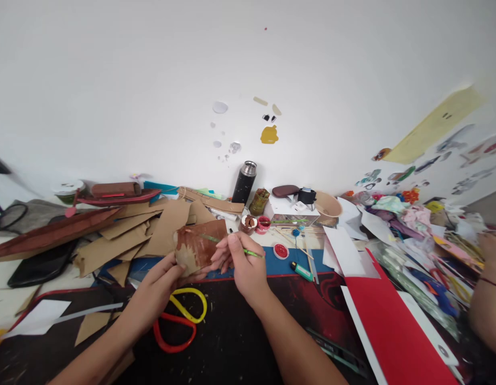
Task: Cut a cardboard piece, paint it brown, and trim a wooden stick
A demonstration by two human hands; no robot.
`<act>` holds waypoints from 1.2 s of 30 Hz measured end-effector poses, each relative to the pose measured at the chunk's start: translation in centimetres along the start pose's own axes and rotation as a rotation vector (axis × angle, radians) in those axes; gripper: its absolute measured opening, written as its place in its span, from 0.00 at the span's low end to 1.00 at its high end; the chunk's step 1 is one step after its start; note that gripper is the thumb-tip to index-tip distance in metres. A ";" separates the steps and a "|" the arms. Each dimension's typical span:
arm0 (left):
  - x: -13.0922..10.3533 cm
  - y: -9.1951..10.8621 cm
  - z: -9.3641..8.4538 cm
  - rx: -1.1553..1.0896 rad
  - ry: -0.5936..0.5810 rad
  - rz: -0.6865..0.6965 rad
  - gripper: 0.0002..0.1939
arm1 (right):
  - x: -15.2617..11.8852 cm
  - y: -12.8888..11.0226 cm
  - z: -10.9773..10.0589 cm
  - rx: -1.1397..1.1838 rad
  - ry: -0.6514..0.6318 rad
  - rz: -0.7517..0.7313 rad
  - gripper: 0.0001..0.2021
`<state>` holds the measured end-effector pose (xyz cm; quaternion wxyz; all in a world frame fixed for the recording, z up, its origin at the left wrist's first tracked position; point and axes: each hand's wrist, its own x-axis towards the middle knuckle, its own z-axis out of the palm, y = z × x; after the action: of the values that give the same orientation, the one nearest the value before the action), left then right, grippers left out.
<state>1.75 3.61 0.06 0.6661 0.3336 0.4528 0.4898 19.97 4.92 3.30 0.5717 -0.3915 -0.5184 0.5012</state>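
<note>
My left hand (163, 275) grips a piece of cardboard (207, 240) by its lower left edge, tilted up above the desk. Brown paint covers much of its face; a paler patch shows at the lower left. In my right hand (245, 264) is a green paintbrush (253, 253), held like a pen, its tip end lying across the painted face. Behind the hands stand an open jar of brown paint (249, 223) and a small pot of red paint (264, 223). Scissors with red and yellow handles (175, 318) lie below my left hand.
Cardboard scraps (115, 243) and brown boat-shaped pieces (55, 232) crowd the left. A black flask (245, 182) stands by the wall. A glue stick (303, 271) lies right of my hand. Red paper (392, 326) covers the right side, where another person's arm (488, 289) shows.
</note>
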 end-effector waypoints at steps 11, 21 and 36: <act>0.1 -0.5 -0.2 -0.005 -0.032 -0.004 0.17 | -0.1 0.3 -0.1 0.041 -0.019 -0.013 0.23; 0.2 -0.5 -0.3 0.022 -0.028 0.008 0.14 | -0.2 0.4 0.0 0.051 -0.043 -0.011 0.23; 0.0 0.0 0.2 0.051 0.017 0.010 0.13 | -0.3 0.5 0.4 0.049 -0.063 -0.013 0.22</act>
<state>1.97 3.61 0.14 0.6511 0.3484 0.4691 0.4844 19.53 4.66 2.77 0.5678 -0.3582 -0.5260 0.5221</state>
